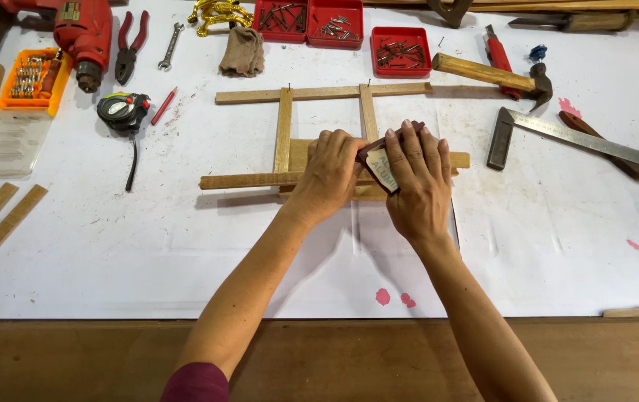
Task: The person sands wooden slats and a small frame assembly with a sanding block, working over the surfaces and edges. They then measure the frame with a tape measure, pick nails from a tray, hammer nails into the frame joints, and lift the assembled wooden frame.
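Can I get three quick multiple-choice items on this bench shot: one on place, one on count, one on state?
1. Where does the hammer lie relative to the wooden frame?
A. Upper right of it
B. Lower left of it
C. On top of it

2. How many red trays of small metal parts sit along the far edge?
A. One
B. Three
C. Five

3. What are the two hands doing?
A. Both resting flat, off the frame
B. One lifts the drill
C. Both press a folded sheet of sandpaper onto the frame

Answers:
1. A, its wooden handle and head lie beyond the frame's right end.
2. B, two adjoin, a third sits apart.
3. C, the left hand and right hand meet over the sheet on a frame strip.
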